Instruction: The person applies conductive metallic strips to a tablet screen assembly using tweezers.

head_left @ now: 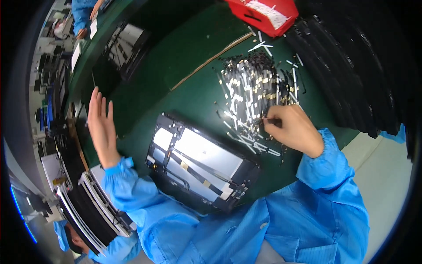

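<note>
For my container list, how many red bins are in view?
1: the red bin, partly cut off at the top edge, beyond the strip pile near the right hand.

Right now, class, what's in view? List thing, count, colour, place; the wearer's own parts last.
opened device: one, black and silver, centre
small strips: uncounted, white, black and gold, right of centre
bin: one, red, top, holding white strips
stacks: several, black, right
similar unit: at least one, black and silver, upper left
table: one, green, beneath
co-workers: at least two, blue-sleeved, left
background equipment: uncounted, mixed, left side
left hand: one, bare, raised open, left
right hand: one, bare, at the small strips
sleeves: two, blue, below
</note>
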